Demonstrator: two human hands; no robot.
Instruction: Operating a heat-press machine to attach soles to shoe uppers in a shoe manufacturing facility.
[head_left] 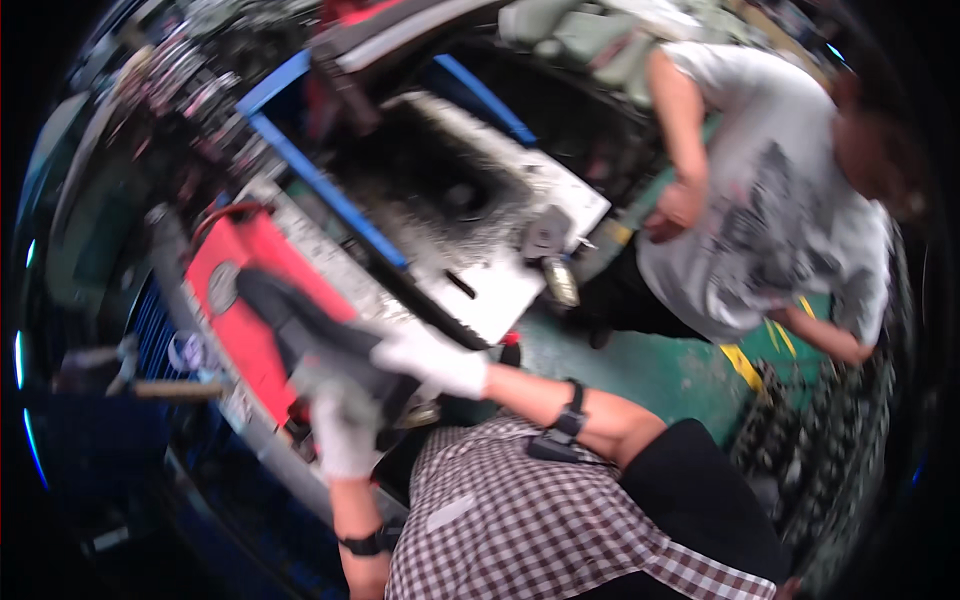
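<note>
Here, both gloved hands, left hand [343,432] and right hand [430,362], close their fingers around a dark tool [300,325] over the red case [245,300]; blur hides detail.

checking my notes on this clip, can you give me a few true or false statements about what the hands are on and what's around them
1. Both hands wear white gloves. True: the left hand and the right hand are both gloved in white.
2. The hands grip a dark tool. True: both are on a dark tool lying over a red panel.
3. The panel under the tool is yellow. False: it is red.
4. Nobody else is in view. False: a person in a grey T-shirt bends over at the right.
5. The floor is green. True: the green floor also carries yellow markings.
6. The forearms are bare of any straps. False: each wrist wears a black band.
</note>
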